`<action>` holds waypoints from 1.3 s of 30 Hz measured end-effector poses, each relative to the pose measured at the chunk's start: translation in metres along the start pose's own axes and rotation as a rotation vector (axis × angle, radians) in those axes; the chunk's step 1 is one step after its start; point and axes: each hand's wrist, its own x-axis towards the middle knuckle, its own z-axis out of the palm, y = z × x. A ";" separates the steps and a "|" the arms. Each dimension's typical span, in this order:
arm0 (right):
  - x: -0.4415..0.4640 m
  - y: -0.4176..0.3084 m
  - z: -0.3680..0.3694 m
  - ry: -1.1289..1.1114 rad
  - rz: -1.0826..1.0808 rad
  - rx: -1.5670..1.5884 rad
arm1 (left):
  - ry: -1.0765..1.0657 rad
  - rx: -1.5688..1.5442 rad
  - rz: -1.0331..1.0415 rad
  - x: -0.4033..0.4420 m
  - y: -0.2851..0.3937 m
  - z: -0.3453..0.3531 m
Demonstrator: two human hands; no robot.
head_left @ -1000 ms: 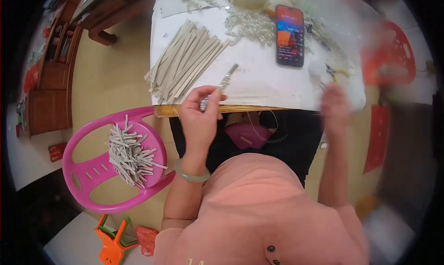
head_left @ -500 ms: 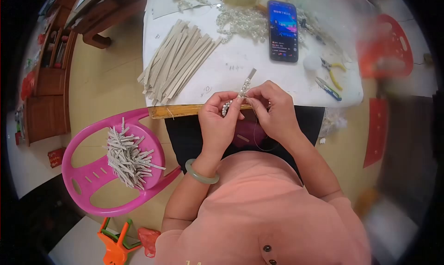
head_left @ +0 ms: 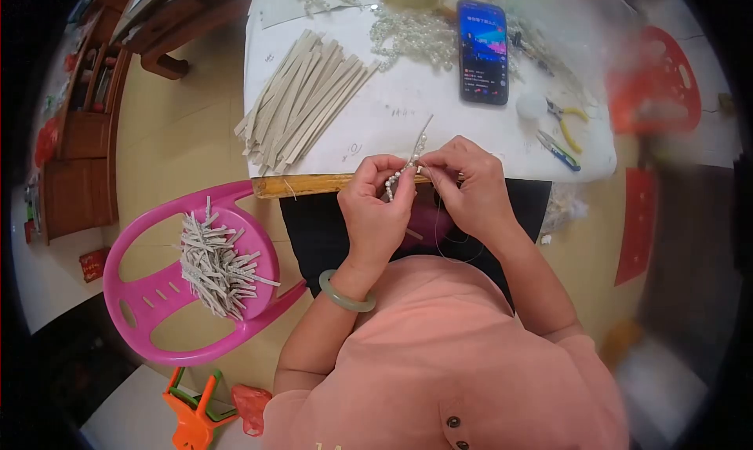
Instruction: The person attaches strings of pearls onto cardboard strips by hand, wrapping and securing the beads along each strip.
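Observation:
Just over the table's front edge, my left hand (head_left: pixel 375 211) pinches a narrow grey strip with pearl-like beads (head_left: pixel 420 145) along it. The strip's bare tip points up and away from me, and its beaded lower end shows between thumb and fingers. Close against it, my right hand (head_left: pixel 473 189) is closed in a pinch on a thin thread (head_left: pixel 437 214). That thread hangs in a loop below the hand, towards my lap. My fingertips partly hide where thread and beads meet.
Flat grey strips (head_left: pixel 302 105) lie piled on the white-covered table (head_left: pixel 376 144). Behind are loose beads (head_left: pixel 412 38) and a lit phone (head_left: pixel 482 54). Yellow-handled pliers (head_left: pixel 569 124) and snips (head_left: pixel 558 150) lie right. A pink chair (head_left: pixel 263 269) at left holds short strips (head_left: pixel 220 265).
The beaded strip has turned more edge-on between my fingers. My right hand has shifted slightly, and the thread loop hangs a little wider and lower.

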 end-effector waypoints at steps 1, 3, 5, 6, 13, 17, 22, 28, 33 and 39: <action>0.000 -0.001 -0.001 -0.001 0.013 -0.005 | -0.003 0.039 0.013 -0.001 -0.001 0.000; -0.002 0.001 0.000 0.017 0.005 0.000 | -0.007 0.060 0.044 -0.001 -0.007 0.000; -0.005 0.005 0.003 0.034 -0.002 0.006 | -0.010 0.082 0.074 -0.002 -0.008 0.000; -0.007 0.007 0.005 0.050 0.058 0.073 | -0.022 0.098 0.083 -0.002 -0.007 -0.001; -0.008 0.040 0.006 -0.122 0.391 0.568 | -0.091 0.419 0.319 -0.003 -0.006 -0.007; 0.003 0.035 -0.006 -0.268 0.421 0.489 | -0.069 0.606 0.650 0.006 -0.004 -0.007; 0.028 0.023 -0.006 -0.208 0.438 0.666 | -0.022 0.825 0.885 0.026 -0.003 0.004; 0.021 0.037 0.003 -0.157 0.444 0.628 | 0.002 0.813 0.914 0.027 -0.021 0.008; 0.021 0.040 0.002 -0.198 0.471 0.616 | 0.009 0.829 0.948 0.025 -0.021 0.003; 0.019 0.040 0.013 -0.149 0.295 0.203 | -0.015 0.882 0.956 0.022 -0.033 -0.001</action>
